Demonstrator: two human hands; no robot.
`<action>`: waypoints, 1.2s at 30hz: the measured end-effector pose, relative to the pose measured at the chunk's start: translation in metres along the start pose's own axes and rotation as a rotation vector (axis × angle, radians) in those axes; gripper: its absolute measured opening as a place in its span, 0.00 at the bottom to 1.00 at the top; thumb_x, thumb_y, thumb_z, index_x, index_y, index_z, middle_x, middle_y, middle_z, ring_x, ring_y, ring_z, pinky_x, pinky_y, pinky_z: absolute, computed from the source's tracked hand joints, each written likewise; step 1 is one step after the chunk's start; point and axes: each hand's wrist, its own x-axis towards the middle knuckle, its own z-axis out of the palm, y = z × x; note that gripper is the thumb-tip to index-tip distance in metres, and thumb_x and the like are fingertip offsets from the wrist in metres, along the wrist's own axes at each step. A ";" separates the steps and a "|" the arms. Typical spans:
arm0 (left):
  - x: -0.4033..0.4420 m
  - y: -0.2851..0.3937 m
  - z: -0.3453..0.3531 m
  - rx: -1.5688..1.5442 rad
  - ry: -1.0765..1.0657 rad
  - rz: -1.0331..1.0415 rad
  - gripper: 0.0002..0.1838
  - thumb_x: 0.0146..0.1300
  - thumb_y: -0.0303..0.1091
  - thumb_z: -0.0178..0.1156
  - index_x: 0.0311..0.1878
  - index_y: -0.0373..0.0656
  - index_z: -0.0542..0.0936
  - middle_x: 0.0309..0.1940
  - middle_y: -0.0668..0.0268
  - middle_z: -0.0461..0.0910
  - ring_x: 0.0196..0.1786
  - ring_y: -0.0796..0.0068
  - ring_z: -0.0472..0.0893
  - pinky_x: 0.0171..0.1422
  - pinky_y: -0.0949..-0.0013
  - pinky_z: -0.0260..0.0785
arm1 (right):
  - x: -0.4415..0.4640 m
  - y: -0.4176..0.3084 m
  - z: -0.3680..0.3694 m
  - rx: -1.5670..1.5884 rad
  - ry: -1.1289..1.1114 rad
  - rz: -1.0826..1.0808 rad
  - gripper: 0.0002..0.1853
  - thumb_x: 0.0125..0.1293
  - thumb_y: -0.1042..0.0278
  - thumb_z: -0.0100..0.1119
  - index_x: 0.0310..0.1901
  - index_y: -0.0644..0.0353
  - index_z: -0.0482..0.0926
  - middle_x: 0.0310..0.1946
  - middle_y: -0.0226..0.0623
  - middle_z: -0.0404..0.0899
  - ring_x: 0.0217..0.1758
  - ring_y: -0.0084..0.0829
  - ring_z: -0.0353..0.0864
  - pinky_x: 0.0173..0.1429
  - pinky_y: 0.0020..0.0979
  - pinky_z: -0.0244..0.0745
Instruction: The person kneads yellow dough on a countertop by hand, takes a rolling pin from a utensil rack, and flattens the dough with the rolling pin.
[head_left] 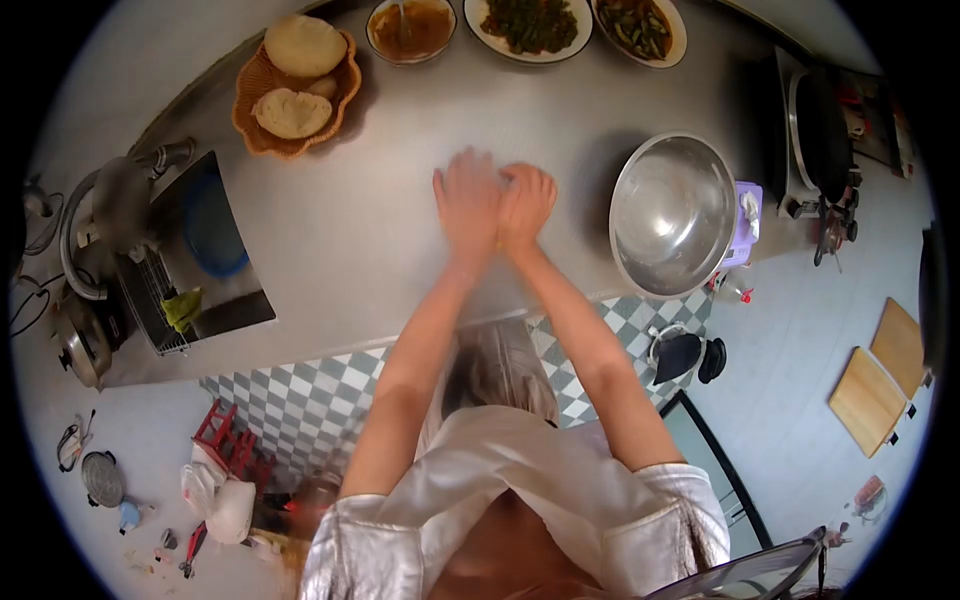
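Observation:
My left hand (467, 205) is over the steel counter (360, 230), fingers stretched out and slightly blurred by motion. Against its inner side rests my right hand (526, 203), the two touching near the thumbs. The right fingers are loosely bent but apart, and no object shows in either hand. To the right of my hands stands a wide steel bowl (672, 215) with nothing visible in it. Up to the left, a wicker basket (250, 100) holds round flat breads (293, 113).
Along the back are a bowl of brown sauce (411, 30), a plate of chopped greens (528, 22) and another vegetable dish (640, 28). A sink (255, 305) with a blue basin (215, 225) lies left. A stove with a black pan (822, 125) stands right, past a purple package (742, 225).

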 end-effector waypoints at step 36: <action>-0.064 -0.107 -0.050 -0.855 0.003 -0.550 0.16 0.69 0.38 0.47 0.42 0.35 0.78 0.40 0.53 0.81 0.44 0.57 0.79 0.51 0.62 0.69 | -0.020 -0.049 0.029 0.392 -0.530 -0.232 0.14 0.64 0.63 0.48 0.31 0.66 0.79 0.27 0.50 0.80 0.32 0.49 0.78 0.41 0.41 0.73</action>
